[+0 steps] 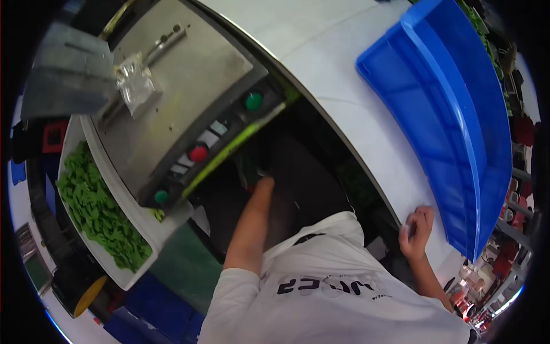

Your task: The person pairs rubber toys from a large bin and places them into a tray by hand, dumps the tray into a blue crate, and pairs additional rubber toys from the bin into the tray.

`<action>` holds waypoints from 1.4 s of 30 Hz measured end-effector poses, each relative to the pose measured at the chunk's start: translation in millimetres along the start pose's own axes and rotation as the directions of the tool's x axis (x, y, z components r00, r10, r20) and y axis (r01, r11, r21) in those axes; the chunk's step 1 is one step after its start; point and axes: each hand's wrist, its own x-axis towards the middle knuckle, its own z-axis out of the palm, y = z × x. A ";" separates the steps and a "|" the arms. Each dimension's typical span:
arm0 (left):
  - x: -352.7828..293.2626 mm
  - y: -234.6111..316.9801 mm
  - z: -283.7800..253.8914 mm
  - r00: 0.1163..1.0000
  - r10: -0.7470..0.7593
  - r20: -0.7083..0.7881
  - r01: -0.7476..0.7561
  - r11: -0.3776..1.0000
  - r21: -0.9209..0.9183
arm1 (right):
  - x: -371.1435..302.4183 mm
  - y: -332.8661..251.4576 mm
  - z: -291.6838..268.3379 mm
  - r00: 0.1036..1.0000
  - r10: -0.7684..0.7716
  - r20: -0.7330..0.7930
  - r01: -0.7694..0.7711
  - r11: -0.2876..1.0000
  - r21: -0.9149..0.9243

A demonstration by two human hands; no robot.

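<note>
Here's the right hand (pixel 416 232) over at the blue crate (pixel 401 94), its fingers loosely curled by the edge of the white worktop (pixel 321 63); whether they close on anything, I can't tell. That crate is smooth, shiny plastic with long curving walls and a thick rim, standing on the worktop, its near end just beyond those curled fingers.

Across to the left hand (pixel 264 182), and it's down in the dark gap between the worktop and a machine, well apart from the crate. Wide, narrow, gripping? Can't say: the fingers are blurred and lost in shadow.

The machine shows a dull, flecked metal plate (pixel 215 71), with a shiny, crumpled wrapping (pixel 136 89) around a part on top. Along its front edge sit a round red button (pixel 198 152), a round green button (pixel 254 101) and a lime-green strip (pixel 229 150). Beside it, a smooth white tray (pixel 129 209) heaped with ruffled green leaves (pixel 100 209).

The white shirt (pixel 338 304) fills the lower middle, cut off at the bottom, and the background at far right blurs into small, indistinct shapes.
</note>
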 end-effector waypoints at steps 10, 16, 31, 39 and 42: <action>-19.1 -42.7 -212.6 0.866 0.428 0.258 -0.132 0.694 -0.707 | -80.2 14.7 5.9 0.975 0.036 -0.221 -0.021 0.997 0.070; -250.9 -206.1 -377.1 0.886 0.460 -0.068 -0.323 0.504 -0.801 | -209.6 -74.1 -56.7 0.945 0.060 -0.321 -0.014 0.989 0.145; -973.5 -732.7 -292.4 0.868 0.091 0.488 0.491 -0.302 -0.817 | -731.3 -635.5 -312.0 0.950 0.031 -0.311 -0.102 0.971 -0.216; -1130.1 -723.0 -162.3 0.802 -0.053 0.595 0.535 -0.379 -0.755 | -754.3 -608.7 -285.2 0.802 0.519 -0.295 -0.273 0.759 0.591; -1153.6 -694.4 -201.1 0.755 0.005 0.655 0.617 -0.343 -0.708 | -763.3 -580.1 -283.6 0.909 0.355 -0.218 -0.275 0.904 0.327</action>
